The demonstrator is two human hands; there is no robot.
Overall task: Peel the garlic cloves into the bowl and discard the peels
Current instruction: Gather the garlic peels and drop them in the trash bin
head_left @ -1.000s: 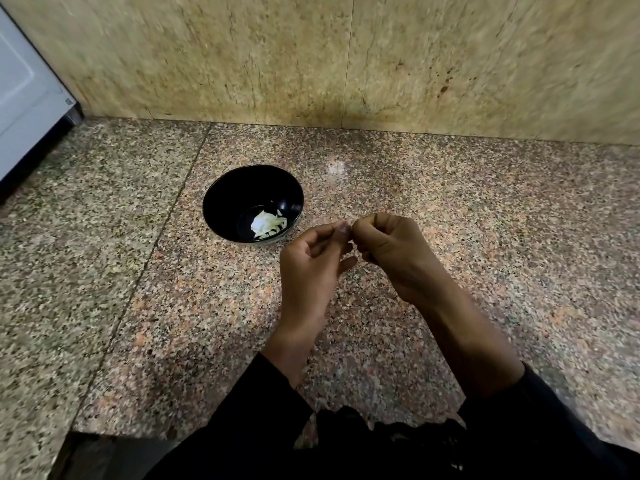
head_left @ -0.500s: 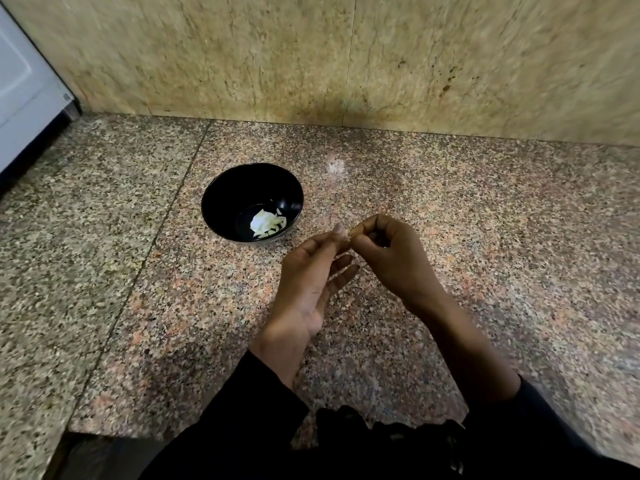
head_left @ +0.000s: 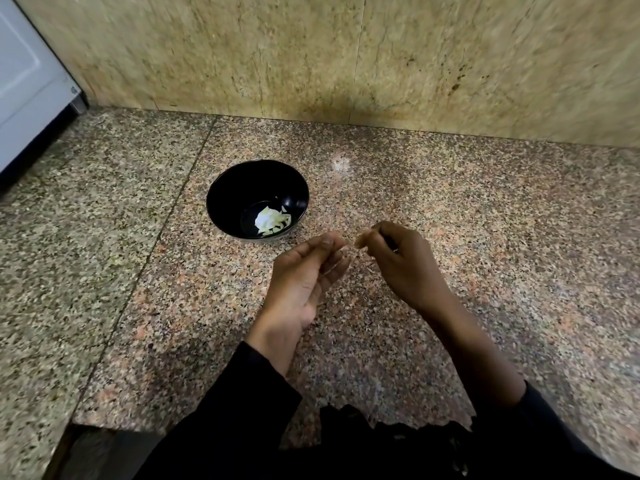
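A black bowl (head_left: pixel 221 202) stands on the granite counter and holds several pale peeled garlic pieces (head_left: pixel 272 220). Just right of the bowl and in front of it, my right hand (head_left: pixel 405 265) pinches a small brownish garlic clove (head_left: pixel 362 241) at its fingertips. My left hand (head_left: pixel 301 275) is palm-up a short gap to the clove's left. Its thumb presses against its forefinger on what looks like a thin bit of peel, blurred and too small to make out. The other left fingers lie fairly straight.
The speckled granite counter (head_left: pixel 485 237) runs back to a beige stone wall (head_left: pixel 346 57). A white appliance (head_left: pixel 24 84) stands at the far left. The counter's front edge (head_left: pixel 138 426) is close to my body, and dark sleeves cover both forearms.
My hands, joined at the fingertips a second ago, have drawn slightly apart. The left hand turned palm-up and its fingers straightened. The clove stays with the right hand.
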